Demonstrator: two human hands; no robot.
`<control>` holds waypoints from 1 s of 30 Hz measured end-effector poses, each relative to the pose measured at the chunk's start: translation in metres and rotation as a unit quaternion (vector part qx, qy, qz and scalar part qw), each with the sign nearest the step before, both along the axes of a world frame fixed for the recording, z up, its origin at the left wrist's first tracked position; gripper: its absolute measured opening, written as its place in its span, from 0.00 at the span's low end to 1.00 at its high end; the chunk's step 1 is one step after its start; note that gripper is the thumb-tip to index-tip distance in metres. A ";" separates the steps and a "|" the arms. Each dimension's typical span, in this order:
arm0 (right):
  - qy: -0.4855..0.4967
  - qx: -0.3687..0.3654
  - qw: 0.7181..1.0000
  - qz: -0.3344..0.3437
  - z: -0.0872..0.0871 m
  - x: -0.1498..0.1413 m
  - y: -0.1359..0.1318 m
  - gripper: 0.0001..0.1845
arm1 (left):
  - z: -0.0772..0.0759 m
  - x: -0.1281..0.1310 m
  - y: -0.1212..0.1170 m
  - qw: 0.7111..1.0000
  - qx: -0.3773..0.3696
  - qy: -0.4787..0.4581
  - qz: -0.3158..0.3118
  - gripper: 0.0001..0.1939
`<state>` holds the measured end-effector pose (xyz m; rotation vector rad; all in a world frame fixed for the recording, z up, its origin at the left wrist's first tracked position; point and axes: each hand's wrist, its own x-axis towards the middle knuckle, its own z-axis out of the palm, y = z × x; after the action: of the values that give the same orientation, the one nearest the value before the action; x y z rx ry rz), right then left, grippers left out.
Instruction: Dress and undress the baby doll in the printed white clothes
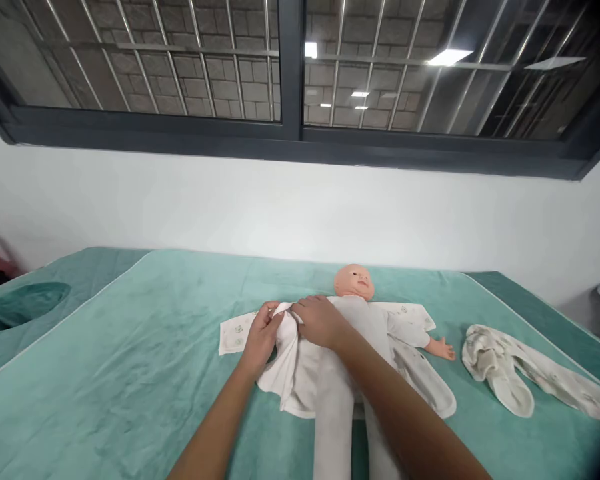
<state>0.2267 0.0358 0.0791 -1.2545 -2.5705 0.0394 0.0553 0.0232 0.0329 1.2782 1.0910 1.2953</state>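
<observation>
A baby doll [354, 281] lies on its back, its cloth body white and its head turned to the right. Under it a white baby jacket [300, 393] with small prints is spread out, the sleeves reaching to both sides. My left hand [264, 337] pinches the jacket's cloth at the doll's left side in view. Close beside it, my right hand [320, 320] has its fingers curled on the same cloth by the doll's shoulder. The doll's arm on that side is hidden; its other arm [440, 348] lies out to the right over the jacket.
White printed baby trousers [500, 367] lie crumpled on the right. All this rests on a bed with a green cover [130, 373], which has a hole [25, 303] at the left. Behind stands a white wall [230, 207] under a barred window [290, 133].
</observation>
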 end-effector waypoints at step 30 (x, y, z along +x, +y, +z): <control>0.654 -0.284 0.644 -0.275 -0.043 0.121 -0.069 0.32 | -0.010 -0.015 0.007 0.972 -0.094 -0.213 -0.040 0.20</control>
<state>0.3479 -0.0328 0.0356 -1.3136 -0.8465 1.1996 0.0402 0.0301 0.0227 0.8430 0.8243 1.2948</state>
